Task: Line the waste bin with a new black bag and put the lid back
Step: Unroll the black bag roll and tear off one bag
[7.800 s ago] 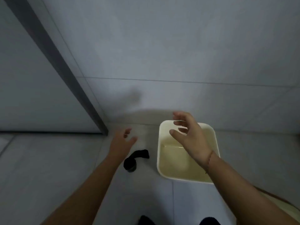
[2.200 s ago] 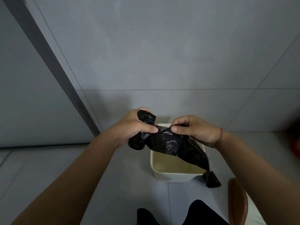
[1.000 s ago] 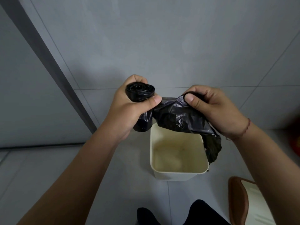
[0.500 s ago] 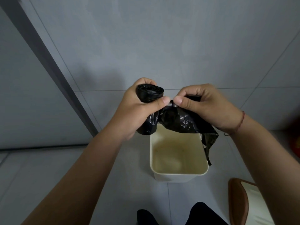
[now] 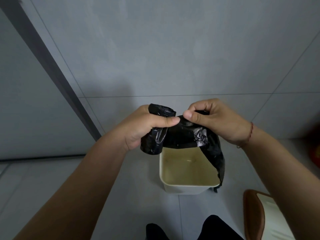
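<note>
Left hand: fingers curled tight around the roll of black bags, thumb laid across its front and pointing toward the other hand. The roll stands nearly upright in the fist, its open rolled end showing at the top.

Right hand: fingers closed in a pinch on the loose black bag just beside the roll, thumb tip close to the left thumb tip. A thin red string bracelet sits on this wrist.

Black bag: the loose sheet is still joined to the roll. It stretches from the roll to the right hand, then hangs down in a crumpled strip past the right side of the bin, its lowest tip ending below the bin's near right corner.

Waste bin: cream, rectangular, standing open on the floor below the hands, close to the foot of the wall. The inside looks bare and unlined. The bag hides the bin's far rim and most of its right wall.

Lid: off the bin, lying on the floor at the lower right, near the bin but apart from it; cream with a brown rim, partly cut off by the frame edge.

Wall: grey tiles behind the bin, with a dark upright strip at the left.

Person: dark-clad feet or legs show at the bottom edge, just in front of the bin.

Far right edge: a blurred red object, too unclear to tell what it is.
</note>
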Motion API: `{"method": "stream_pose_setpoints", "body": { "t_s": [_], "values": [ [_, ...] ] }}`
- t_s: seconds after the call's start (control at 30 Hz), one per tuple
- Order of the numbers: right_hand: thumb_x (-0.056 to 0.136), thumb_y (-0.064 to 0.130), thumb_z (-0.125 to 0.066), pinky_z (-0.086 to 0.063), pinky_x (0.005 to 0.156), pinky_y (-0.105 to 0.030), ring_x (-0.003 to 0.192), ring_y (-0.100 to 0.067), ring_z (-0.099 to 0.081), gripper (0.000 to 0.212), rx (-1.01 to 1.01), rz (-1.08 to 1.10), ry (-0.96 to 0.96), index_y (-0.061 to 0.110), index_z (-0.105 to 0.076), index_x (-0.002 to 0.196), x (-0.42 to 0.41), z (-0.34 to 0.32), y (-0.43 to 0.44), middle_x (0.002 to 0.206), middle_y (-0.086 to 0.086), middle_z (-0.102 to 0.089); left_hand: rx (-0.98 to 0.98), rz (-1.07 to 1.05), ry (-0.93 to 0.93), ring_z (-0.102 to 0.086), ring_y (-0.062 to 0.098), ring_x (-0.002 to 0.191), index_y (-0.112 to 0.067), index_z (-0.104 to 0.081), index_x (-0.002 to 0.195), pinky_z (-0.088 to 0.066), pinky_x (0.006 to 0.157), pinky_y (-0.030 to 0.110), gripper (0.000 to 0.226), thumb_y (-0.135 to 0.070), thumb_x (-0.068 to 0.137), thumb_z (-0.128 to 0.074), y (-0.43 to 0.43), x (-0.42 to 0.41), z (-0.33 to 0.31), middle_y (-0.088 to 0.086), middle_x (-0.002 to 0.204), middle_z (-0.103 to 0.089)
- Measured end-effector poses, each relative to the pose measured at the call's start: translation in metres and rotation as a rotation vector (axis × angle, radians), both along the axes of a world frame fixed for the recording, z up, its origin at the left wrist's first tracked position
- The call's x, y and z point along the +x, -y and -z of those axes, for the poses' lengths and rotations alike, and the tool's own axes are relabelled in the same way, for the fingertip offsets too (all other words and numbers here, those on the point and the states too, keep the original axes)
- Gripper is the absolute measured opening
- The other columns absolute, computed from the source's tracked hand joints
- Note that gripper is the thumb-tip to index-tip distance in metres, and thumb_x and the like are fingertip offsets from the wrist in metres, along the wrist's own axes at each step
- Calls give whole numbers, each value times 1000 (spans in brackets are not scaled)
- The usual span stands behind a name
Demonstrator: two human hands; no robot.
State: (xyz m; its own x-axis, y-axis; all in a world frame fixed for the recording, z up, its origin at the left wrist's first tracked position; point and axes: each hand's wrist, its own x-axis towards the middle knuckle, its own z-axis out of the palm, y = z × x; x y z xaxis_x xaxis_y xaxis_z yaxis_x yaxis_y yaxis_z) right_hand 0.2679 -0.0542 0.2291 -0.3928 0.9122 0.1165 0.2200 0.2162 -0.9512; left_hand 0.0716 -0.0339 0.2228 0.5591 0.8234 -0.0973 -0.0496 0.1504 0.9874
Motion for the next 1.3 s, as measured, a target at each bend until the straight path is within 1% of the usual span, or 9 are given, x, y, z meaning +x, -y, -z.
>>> {"method": "stream_pose_setpoints", "body": {
  "t_s": [0.1, 0.27, 0.43, 0.6, 0.77, 0.87, 1.07, 1.23, 1.3],
  "values": [
    [81, 36, -57, -41, 54, -15, 54, -5, -48, 29, -74, 25, -179, 13, -57, 62, -4, 7, -1, 58, 5, -53, -95, -49, 94, -72, 23, 82, 0, -69, 92, -59, 73, 33, 25, -14, 71, -72, -1, 4, 4, 11, 85, -73],
    [84, 32, -50, -55, 64, -22, 65, -14, -68, 33, -327, -28, -634, 6, -66, 73, -19, 14, 4, 71, -6, -71, -310, -27, 340, -70, 27, 98, 1, -68, 109, -57, 82, 35, 38, -22, 79, -61, 7, 18, 13, 14, 103, -74],
    [88, 31, -45, -54, 58, -19, 57, -10, -65, 34, -340, 24, -779, 10, -59, 66, -31, 14, 9, 60, 0, -69, -340, -82, 503, -73, 24, 91, -5, -76, 95, -58, 77, 34, 31, -26, 79, -59, 13, 28, 25, 11, 95, -77],
    [98, 30, -35, -42, 62, -25, 49, -10, -50, 45, -308, 235, -946, 13, -49, 59, -33, 13, 1, 52, 4, -53, -339, -304, 710, -69, 22, 57, -7, -72, 77, -56, 54, 28, 19, -22, 75, -62, 8, 32, 24, 11, 75, -72],
    [95, 40, -37, -46, 57, -22, 50, -5, -55, 53, -184, 252, -640, 20, -61, 52, -34, 12, -2, 52, 8, -57, -222, -329, 773, -74, 25, 70, -8, -67, 80, -57, 58, 34, 9, -17, 78, -64, -2, 28, 20, 11, 77, -75],
    [85, 51, -48, -42, 58, -19, 51, 0, -53, 43, -180, 138, -455, 18, -65, 63, -22, 11, -5, 52, 11, -57, -156, -314, 575, -74, 20, 77, -17, -75, 75, -58, 64, 33, 11, -24, 77, -66, -9, 16, 21, 4, 81, -77],
    [65, 9, -70, -55, 72, -23, 82, -15, -68, 35, -263, -65, -254, 7, -67, 100, 29, 13, -11, 88, -4, -72, -84, -447, 270, -73, 21, 77, -15, -73, 84, -58, 61, 36, 27, -32, 63, -75, -22, -15, 25, 4, 82, -76],
    [72, 16, -67, -50, 73, -25, 76, -25, -58, 26, -175, 50, -73, -8, -66, 81, 32, 20, -10, 81, -27, -63, -71, -495, 218, -72, 23, 85, -13, -72, 90, -59, 69, 41, 34, -31, 62, -76, -23, -21, 33, 8, 91, -74],
    [75, 21, -65, -50, 68, -18, 72, -19, -59, 25, -121, 113, -55, -4, -65, 79, 29, 23, -10, 77, -20, -64, -75, -520, 218, -72, 24, 86, -9, -70, 93, -58, 75, 43, 36, -29, 64, -76, -23, -20, 35, 10, 94, -73]
  ]
}}
